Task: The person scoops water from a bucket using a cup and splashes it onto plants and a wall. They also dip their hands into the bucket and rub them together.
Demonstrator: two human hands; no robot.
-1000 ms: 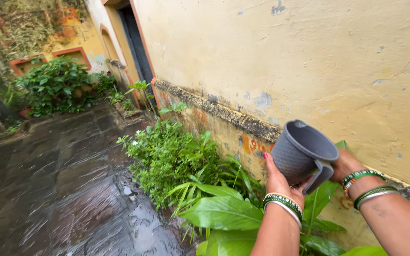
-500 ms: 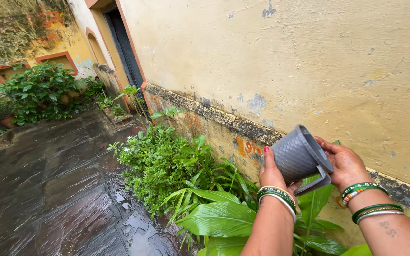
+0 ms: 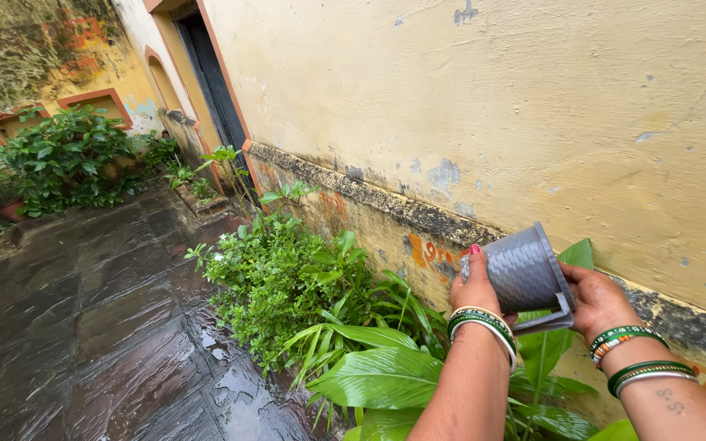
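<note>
So I've got this grey plastic mug in both hands, down at about 4 o'clock in my view, tipped over on its side with the mouth facing right, toward my right palm. My left hand is wrapped around the base end, thumb up on top and fingers curled tight against the textured side. My right hand sits at the rim end, fingers closed around the edge by the flat handle that sticks out underneath. Green and white bangles on both wrists, nothing fancy.

Right below the mug, around 5 o'clock, are the big glossy leaves of a broad-leafed plant, one leaf poking up just behind the rim. A bit further out at 8 o'clock there's a bushy green shrub with small leaves, sitting against the foot of the yellow wall. The wet stone floor runs off at 9 o'clock. Way back at 11 o'clock there's a dark doorway, and at 10 o'clock another leafy bush by the far wall.
</note>
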